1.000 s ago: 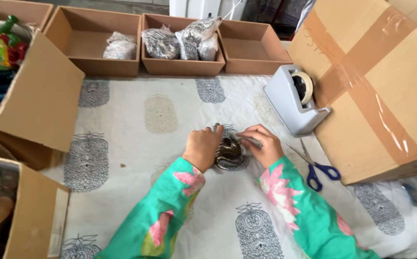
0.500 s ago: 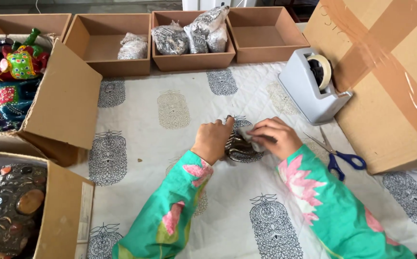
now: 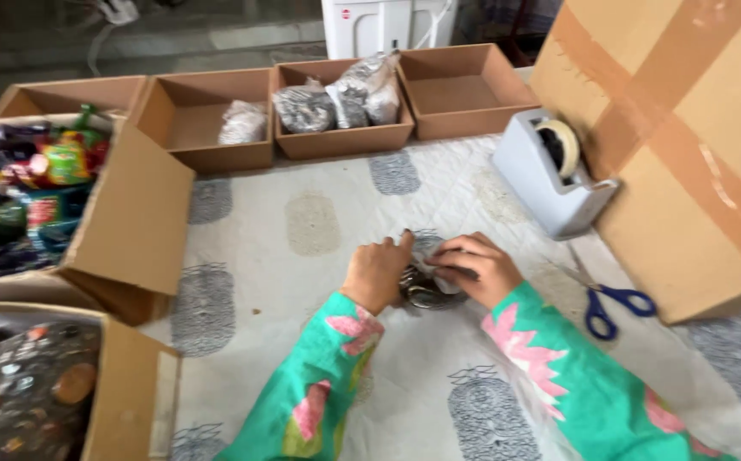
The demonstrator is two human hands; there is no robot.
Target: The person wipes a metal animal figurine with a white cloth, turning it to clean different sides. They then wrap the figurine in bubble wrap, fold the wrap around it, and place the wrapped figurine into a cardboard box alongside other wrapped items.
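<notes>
Both hands sit lower and nearer centre of view than half a second ago, same grip kept. Left hand (image 3: 378, 273) and right hand (image 3: 479, 269), fingers closed on small clear plastic packet of dark metallic pieces (image 3: 427, 287), resting on patterned white tabletop (image 3: 319, 222). Packet bunched, long axis unclear. Blue-handled scissors (image 3: 607, 305) near right hand.

One head-worn camera looks steeply down and forward over the desk (image 3: 319, 230), close above the left hand (image 3: 377, 275) and right hand (image 3: 479, 269) at centre, reaching to the row of cardboard trays (image 3: 336, 141) at the far edge
</notes>
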